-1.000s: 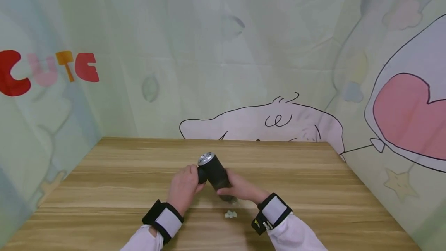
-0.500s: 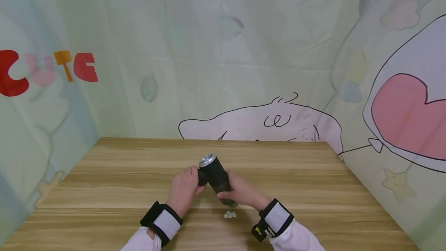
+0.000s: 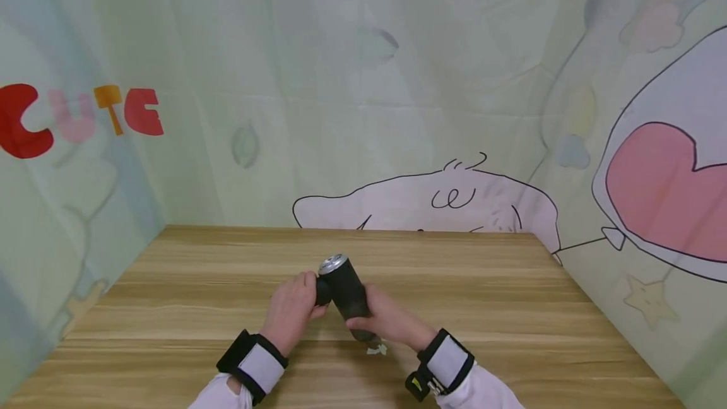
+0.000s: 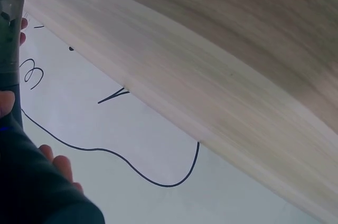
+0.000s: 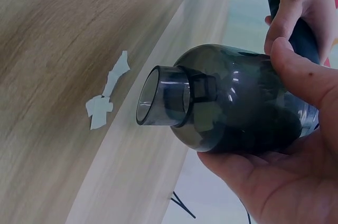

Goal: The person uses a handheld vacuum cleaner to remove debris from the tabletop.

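Observation:
A black handheld vacuum cleaner point(image 3: 348, 295) with a silver-coloured top end is tilted over the table, its nozzle pointing down. My left hand point(image 3: 291, 305) grips its side handle point(image 4: 47, 182). Lower down, my right hand point(image 3: 392, 319) holds the body around the smoky see-through dust cup point(image 5: 237, 97), thumb on one side and palm beneath in the right wrist view. The clear nozzle point(image 5: 163, 96) faces a few pale paper scraps point(image 5: 100, 110) on the tabletop. Nozzle and scraps are a small distance apart in that view.
The wood-grain table point(image 3: 227, 264) ends at a printed cloth backdrop point(image 3: 284, 81) behind and at both sides. Each wrist wears a black and white strap point(image 3: 261, 365).
The vacuum cleaner and both hands have shifted slightly left and toward me. The nozzle end is lower in the head view, near the scraps, which look partly covered or rearranged.

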Available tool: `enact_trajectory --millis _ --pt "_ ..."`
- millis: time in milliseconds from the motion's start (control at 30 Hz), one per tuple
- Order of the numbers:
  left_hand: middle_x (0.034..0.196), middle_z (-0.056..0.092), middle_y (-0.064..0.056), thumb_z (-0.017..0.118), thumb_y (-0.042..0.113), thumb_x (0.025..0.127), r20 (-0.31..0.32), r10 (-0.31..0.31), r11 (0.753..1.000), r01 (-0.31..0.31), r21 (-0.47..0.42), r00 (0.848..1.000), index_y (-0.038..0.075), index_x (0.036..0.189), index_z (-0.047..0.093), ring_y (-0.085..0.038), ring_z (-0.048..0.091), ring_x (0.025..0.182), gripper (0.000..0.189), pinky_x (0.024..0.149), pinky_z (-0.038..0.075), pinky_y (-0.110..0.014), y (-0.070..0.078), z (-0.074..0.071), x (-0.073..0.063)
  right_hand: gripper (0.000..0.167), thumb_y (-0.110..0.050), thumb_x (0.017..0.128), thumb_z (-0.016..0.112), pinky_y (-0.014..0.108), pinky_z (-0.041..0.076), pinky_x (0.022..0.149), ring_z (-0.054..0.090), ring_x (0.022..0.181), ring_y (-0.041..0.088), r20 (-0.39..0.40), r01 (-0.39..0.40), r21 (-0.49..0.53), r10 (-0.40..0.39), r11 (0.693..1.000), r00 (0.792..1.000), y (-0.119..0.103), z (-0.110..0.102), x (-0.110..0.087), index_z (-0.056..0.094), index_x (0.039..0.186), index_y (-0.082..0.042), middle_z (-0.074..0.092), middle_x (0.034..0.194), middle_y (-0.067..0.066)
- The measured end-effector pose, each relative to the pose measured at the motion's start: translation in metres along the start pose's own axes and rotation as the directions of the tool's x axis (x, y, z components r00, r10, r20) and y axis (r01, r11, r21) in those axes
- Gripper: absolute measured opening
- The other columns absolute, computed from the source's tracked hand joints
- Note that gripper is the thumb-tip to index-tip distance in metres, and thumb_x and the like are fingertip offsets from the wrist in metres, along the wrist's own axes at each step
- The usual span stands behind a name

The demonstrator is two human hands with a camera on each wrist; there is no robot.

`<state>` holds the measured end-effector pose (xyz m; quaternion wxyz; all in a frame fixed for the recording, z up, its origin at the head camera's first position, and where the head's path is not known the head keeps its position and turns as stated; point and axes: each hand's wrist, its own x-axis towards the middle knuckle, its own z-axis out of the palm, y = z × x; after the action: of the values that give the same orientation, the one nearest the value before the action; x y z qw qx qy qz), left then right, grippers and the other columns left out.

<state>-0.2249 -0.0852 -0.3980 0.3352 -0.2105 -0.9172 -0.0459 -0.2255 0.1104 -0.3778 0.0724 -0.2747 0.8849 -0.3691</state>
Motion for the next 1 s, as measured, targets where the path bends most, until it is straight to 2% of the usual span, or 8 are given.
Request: enact_trajectory --millis 300,600,1000 --pt "0.063 0.045 -0.001 0.081 0.034 0.061 -0.027 0.006 1.0 -0.006 0.014 1.0 0.003 0.08 0.048 -0.011 0.041 0.053 0.049 0.048 0.036 -0.027 0.002 -0.001 -0.006 0.053 -0.016 0.079 0.069 0.041 0.042 0.082 0.053 0.093 0.021 0.014 0.011 -0.012 -0.01 1.0 1.0 0.001 0.002 -0.001 0.044 0.118 0.009 0.056 0.105 0.014" --pt "0.065 0.049 -0.003 0.08 0.037 0.062 -0.051 0.01 0.999 -0.008 0.045 0.999 0.001 0.081 0.05 -0.012 0.045 0.053 0.05 0.048 0.038 -0.027 0.007 0.003 -0.006 0.05 -0.012 0.078 0.07 0.043 0.041 0.083 0.054 0.094 0.024 -0.002 0.037 0.001 -0.037 0.999 0.999 0.007 0.001 -0.002 0.045 0.115 0.009 0.056 0.104 0.015" --pt "0.063 0.048 -0.003 0.077 0.037 0.066 -0.036 -0.006 1.0 0.006 0.015 0.999 0.002 0.081 0.049 -0.011 0.041 0.05 0.047 0.045 0.034 -0.024 0.013 0.01 -0.004 0.053 -0.011 0.076 0.071 0.047 0.04 0.084 0.054 0.095 0.028 -0.01 0.027 -0.024 -0.027 0.999 1.0 0.013 -0.004 -0.004 0.044 0.115 0.012 0.056 0.106 0.019"
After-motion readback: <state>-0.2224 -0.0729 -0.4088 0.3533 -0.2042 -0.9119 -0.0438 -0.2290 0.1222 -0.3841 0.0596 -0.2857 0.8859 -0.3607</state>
